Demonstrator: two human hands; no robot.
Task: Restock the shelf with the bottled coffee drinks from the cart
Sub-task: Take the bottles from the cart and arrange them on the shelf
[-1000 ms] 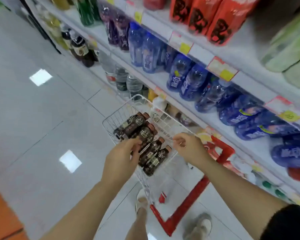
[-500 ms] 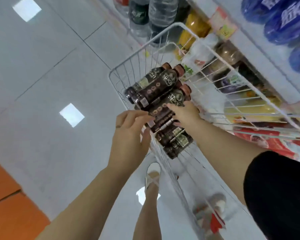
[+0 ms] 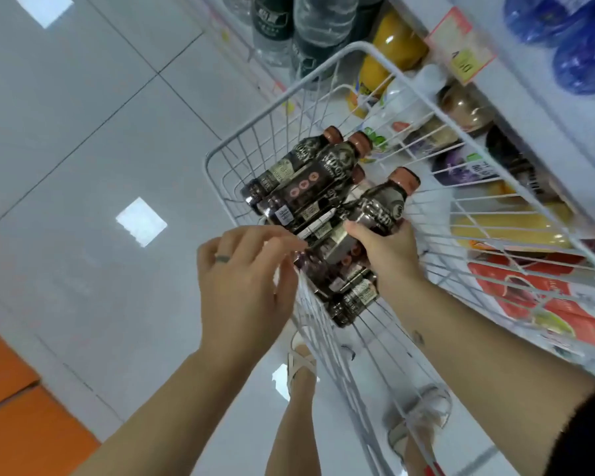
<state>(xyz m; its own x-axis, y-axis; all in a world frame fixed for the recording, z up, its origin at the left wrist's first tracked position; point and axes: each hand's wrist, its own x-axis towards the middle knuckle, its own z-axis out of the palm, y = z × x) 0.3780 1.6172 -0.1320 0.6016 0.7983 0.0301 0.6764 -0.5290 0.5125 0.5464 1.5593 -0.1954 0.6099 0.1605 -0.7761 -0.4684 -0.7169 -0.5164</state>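
One bottle [image 3: 382, 207] is gripped by the right hand [image 3: 389, 255], the fingers and thumb curled round its lower body, the brown cap tilted up and away. Half a second ago this hand was only laid on the heap, low in the cart; the bottle has since been raised clear of the others, so the first pick can be judged as made. Nothing is held by the left hand [image 3: 244, 286]: its fingers are loosely extended over the near rim towards the heap, much as before, and whether the fingertips touch a bottle cannot be told. A second pick by this hand is likely but not yet made.

The remaining bottles [image 3: 303, 187] lie on their sides in a stack inside the white wire cart [image 3: 217, 156], caps towards the shelf. The shelf [image 3: 536, 111] stands just beyond the cart, on the right, with other drinks seen on it and below it. No coffee bottle has yet been placed there; the gripped one must still be carried over the rim, and the slot meant for it is not shown.
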